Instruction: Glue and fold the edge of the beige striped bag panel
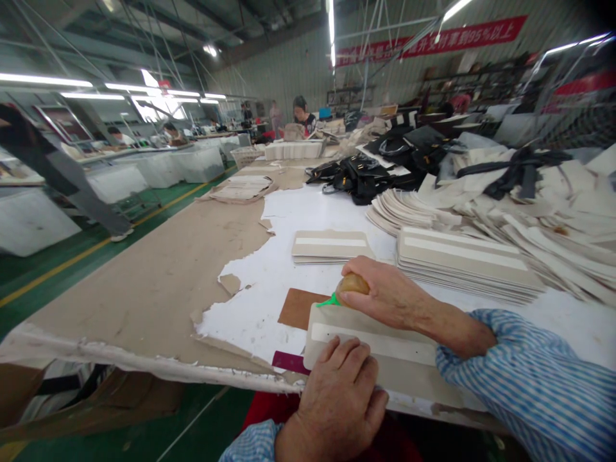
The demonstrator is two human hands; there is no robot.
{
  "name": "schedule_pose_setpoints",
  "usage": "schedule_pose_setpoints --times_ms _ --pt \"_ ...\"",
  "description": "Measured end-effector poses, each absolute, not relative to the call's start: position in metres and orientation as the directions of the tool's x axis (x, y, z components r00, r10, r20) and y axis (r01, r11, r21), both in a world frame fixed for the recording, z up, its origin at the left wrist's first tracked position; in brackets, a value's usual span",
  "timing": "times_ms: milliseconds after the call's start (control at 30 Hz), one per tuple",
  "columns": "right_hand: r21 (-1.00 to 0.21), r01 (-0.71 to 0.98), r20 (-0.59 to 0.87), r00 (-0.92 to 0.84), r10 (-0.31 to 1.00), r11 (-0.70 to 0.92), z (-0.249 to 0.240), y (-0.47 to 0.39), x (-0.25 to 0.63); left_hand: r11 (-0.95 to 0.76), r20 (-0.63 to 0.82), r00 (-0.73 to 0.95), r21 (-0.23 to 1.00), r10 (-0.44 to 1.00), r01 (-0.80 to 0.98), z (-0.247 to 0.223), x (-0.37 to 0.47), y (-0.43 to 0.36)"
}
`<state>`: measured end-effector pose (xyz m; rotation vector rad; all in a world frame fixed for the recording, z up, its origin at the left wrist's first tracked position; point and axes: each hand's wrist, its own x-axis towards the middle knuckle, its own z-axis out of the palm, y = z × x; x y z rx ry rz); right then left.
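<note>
A beige panel (409, 375) with rounded corners and a paler strip along it lies at the table's near edge. My left hand (341, 391) rests on its near left part, fingers extended and slightly bent. Above the panel's far left edge, my right hand (399, 295) grips a tool (353, 285) with a rounded yellowish-brown handle and a bright green tip. The tip is at the panel's edge; whether it touches cannot be made out. A brown rectangular piece (298, 308) sticks out from behind the panel's corner, and a purple strip (290, 362) lies at its left.
Beyond my hands lie a small stack of panels (332, 245) and a taller stack (462, 256). Pale strips (543, 212) and black bags (360, 176) are heaped at the right and back. Torn brown paper (158, 269) covers the table's left. A person (62, 167) stands in the left aisle.
</note>
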<state>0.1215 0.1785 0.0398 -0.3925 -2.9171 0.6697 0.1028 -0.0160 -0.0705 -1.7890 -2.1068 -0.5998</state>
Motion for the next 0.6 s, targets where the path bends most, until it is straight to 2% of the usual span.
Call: schedule_pose_setpoints --times_ms 300,600 --pt "-0.372 0.299 -0.028 -0.95 0.312 0.879 0.051 0.173 0.116 0.131 0.468 -0.178 0.131 0.866 0.983 -0.073 0.102 -0.017" --pt "-0.341 0.293 -0.01 -0.951 0.308 0.893 0.055 0.17 0.111 0.133 0.464 -0.172 0.114 0.869 0.984 -0.072 0.103 -0.016"
